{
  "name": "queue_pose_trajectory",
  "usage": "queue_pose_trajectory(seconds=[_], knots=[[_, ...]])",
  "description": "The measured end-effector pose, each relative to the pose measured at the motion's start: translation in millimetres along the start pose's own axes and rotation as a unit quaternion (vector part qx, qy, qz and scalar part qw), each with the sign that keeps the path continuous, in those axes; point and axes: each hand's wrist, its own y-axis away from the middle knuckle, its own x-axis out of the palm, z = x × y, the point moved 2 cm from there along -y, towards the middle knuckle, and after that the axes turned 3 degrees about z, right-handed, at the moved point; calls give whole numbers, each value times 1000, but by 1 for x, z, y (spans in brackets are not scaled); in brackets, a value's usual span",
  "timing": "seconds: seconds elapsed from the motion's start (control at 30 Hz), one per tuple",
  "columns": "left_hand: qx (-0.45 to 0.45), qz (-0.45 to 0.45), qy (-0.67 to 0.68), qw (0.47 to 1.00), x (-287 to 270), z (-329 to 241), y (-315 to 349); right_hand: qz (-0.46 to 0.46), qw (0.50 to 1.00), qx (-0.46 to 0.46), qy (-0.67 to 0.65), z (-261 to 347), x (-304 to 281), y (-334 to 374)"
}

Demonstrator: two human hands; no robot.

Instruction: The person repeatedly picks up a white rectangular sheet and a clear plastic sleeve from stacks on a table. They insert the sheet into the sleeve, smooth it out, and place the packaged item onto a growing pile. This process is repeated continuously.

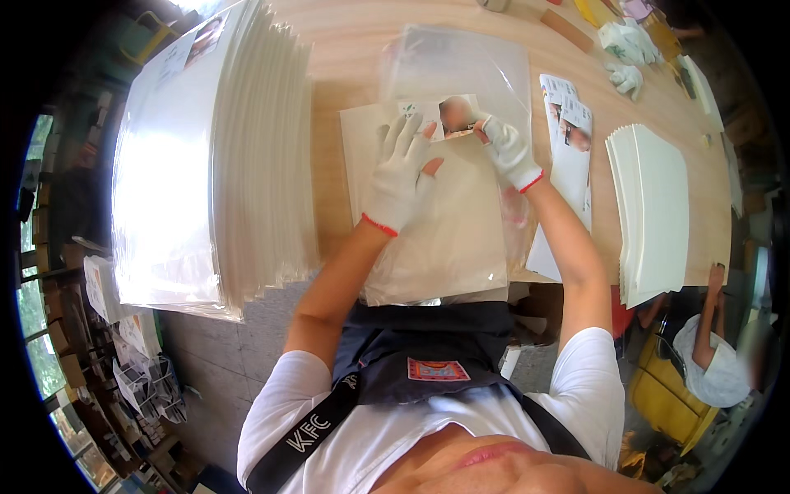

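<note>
A cream flat sheet in a clear plastic sleeve (pixel 436 222) lies on the table in front of me. Across its upper end is a printed paper strip (pixel 454 123) with a picture on it. My left hand (pixel 400 169), in a white glove with bare thumb and fingertip, lies flat over the strip's left part, fingers stretched out. At the strip's right end, my right hand (pixel 508 152), gloved the same way, has thumb and fingers curled in, gripping the corner. Under the sheet's far end lie more clear plastic sleeves (pixel 461 62).
A tall stack of sleeved sheets (pixel 169 181) stands on the left. To the right lie a pile of printed strips (pixel 568 165) and a stack of white sheets (pixel 654 214). White gloves (pixel 629 41) rest at the far right. Another person (pixel 712 354) sits beyond the table's right edge.
</note>
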Motion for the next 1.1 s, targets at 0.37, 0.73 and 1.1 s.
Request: queue_pose_trajectory(seconds=[0.37, 0.73, 1.1], knots=[[-109, 159, -161, 968, 49, 42, -12, 43, 950, -191, 244, 6, -7, -6], [-123, 222, -255, 933, 54, 49, -8, -6, 971, 112, 209, 63, 58, -55], [-91, 3, 77, 993, -40, -19, 126, -138, 960, 232, -70, 84, -15, 135]])
